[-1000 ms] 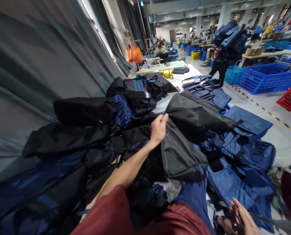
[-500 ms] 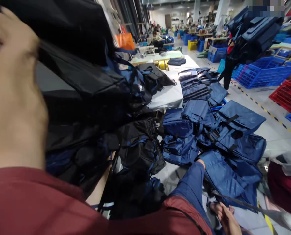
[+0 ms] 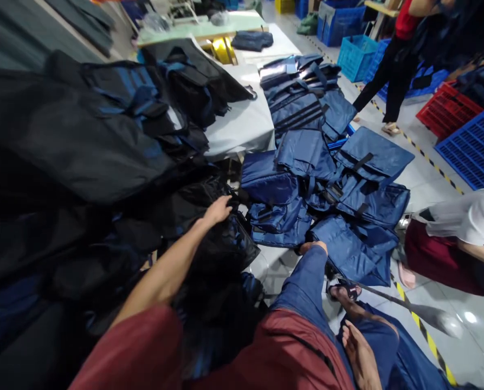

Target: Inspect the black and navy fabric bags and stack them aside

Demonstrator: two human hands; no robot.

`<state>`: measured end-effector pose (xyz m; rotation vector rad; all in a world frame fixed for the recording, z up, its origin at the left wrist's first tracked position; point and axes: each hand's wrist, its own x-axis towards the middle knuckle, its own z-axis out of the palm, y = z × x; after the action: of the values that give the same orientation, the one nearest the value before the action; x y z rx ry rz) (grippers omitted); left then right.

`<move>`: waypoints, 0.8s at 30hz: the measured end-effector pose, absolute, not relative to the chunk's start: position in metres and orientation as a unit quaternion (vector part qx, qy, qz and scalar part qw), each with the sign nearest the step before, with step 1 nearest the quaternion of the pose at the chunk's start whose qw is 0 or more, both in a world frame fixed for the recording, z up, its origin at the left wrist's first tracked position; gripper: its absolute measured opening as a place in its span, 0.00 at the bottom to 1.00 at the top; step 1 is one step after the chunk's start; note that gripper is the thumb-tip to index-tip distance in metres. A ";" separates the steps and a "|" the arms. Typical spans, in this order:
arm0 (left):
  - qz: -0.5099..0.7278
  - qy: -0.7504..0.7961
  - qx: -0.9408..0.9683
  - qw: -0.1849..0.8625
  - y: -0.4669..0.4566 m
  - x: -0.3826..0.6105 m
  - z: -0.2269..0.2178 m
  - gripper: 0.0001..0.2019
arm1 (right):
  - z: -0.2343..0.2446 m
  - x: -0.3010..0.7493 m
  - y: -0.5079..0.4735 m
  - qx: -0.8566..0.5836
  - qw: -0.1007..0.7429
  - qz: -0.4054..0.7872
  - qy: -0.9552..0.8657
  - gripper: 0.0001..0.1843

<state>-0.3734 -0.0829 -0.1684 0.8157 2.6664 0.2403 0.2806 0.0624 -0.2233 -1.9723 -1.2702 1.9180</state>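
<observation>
left hand (image 3: 219, 210) reaching onto black bag (image 3: 225, 244), fingers curled on its fabric, grip unclear, blue bags (image 3: 307, 184) beside, right hand unseen

A heap of navy blue bags (image 3: 327, 184) is lying on the floor right of centre, spilling toward the near side. Beyond it, more navy bags (image 3: 298, 86) are stacking up beside a white-covered table (image 3: 242, 127). At the far right, a person in black trousers (image 3: 392, 81) is standing near a teal crate (image 3: 355, 54). Blue crates (image 3: 473, 146) and a red crate (image 3: 445, 108) are sitting along the right edge. A seated person's white sleeve (image 3: 465, 216) is showing at near right. A yellow-black floor tape (image 3: 428, 162) is running diagonally across the floor.
</observation>
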 end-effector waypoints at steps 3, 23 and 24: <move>0.085 0.919 0.306 0.234 -0.053 -0.352 -0.224 0.32 | -0.213 0.273 0.062 -0.696 0.071 0.633 -0.333 0.25; -0.034 0.891 0.257 0.374 0.059 -0.345 -0.376 0.27 | -0.204 0.256 0.063 -0.712 -0.045 0.611 -0.344 0.38; -0.042 0.889 0.248 0.383 0.065 -0.342 -0.385 0.27 | -0.207 0.257 0.064 -0.714 -0.048 0.609 -0.342 0.38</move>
<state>-0.3423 0.0650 -0.3851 0.6329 2.2654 -0.1078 0.2568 0.0642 -0.2069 -2.3134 -1.1094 1.9736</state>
